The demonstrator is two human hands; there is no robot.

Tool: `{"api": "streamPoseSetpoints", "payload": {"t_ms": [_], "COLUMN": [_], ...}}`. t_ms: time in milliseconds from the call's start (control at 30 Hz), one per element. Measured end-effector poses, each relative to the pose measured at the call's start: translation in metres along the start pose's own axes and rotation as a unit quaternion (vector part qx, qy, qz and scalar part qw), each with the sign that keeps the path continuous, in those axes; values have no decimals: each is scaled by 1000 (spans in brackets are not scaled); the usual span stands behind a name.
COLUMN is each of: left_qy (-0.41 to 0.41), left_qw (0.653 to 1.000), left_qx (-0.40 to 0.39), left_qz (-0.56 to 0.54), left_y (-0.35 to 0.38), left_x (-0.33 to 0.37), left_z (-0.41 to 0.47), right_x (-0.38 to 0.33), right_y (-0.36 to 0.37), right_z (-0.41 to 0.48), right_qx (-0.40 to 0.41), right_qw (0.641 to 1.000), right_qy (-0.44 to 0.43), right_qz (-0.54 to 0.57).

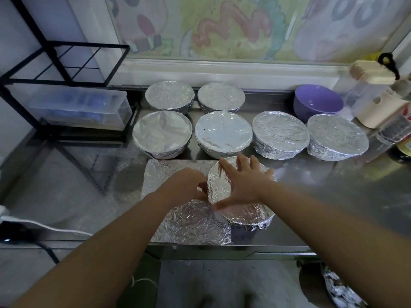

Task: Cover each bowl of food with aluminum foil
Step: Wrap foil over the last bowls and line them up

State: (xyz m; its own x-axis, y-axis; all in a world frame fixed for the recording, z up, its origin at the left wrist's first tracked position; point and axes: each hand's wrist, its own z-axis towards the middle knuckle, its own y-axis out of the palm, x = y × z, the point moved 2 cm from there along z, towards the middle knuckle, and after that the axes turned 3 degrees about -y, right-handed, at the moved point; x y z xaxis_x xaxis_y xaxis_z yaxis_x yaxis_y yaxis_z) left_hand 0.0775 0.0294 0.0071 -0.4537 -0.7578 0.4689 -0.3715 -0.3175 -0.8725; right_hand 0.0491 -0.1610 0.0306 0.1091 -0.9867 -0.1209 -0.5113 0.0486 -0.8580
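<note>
Step in hand: sealing the front bowl, which stands near the front edge of the table.

- The right hand lies flat on the foil top, fingers spread wide and gripping nothing.
- The left hand is at the bowl's left wall, fingers curled on the foil there.
- The right and front walls are wrapped. A loose flap lies flat on the table to the left.

Recommendation: keep the top hand steady so the sheet stays taut. Fold the flap down round the left wall and crimp it under the rim in short stages. Thin foil may tear if pulled.

Containers:
- Six covered bowls stand behind in two rows, contents hidden.
- A purple bowl at the rear right is uncovered and looks empty.
- A clear tub on the left holds blurred blue items.
</note>
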Motion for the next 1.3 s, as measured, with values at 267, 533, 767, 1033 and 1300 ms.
{"api": "streamPoseSetpoints", "payload": {"t_ms": [267, 533, 767, 1033, 1300], "left_qy": [-27, -123, -312, -357, -352], "left_qw": [998, 986, 774, 606, 643], "left_qx": [-54, 76, 51, 1, -88], "left_qz": [-3, -85, -548, -710, -675], "left_y": [-3, 11, 36, 25, -5], "left_x": [1, -2, 40, 58, 62], "left_z": [11, -23, -61, -41, -32], "right_x": [-1, -1, 9, 10, 5], "right_y": [2, 8, -4, 2, 0], "right_z": [0, 0, 6, 11, 6], "right_qx": [9, 22, 5, -6, -6], "right_qw": [1000, 995, 998, 999, 998], "right_qy": [5, 59, 29, 25, 30], "right_qz": [1, 75, 64, 45, 52]}}
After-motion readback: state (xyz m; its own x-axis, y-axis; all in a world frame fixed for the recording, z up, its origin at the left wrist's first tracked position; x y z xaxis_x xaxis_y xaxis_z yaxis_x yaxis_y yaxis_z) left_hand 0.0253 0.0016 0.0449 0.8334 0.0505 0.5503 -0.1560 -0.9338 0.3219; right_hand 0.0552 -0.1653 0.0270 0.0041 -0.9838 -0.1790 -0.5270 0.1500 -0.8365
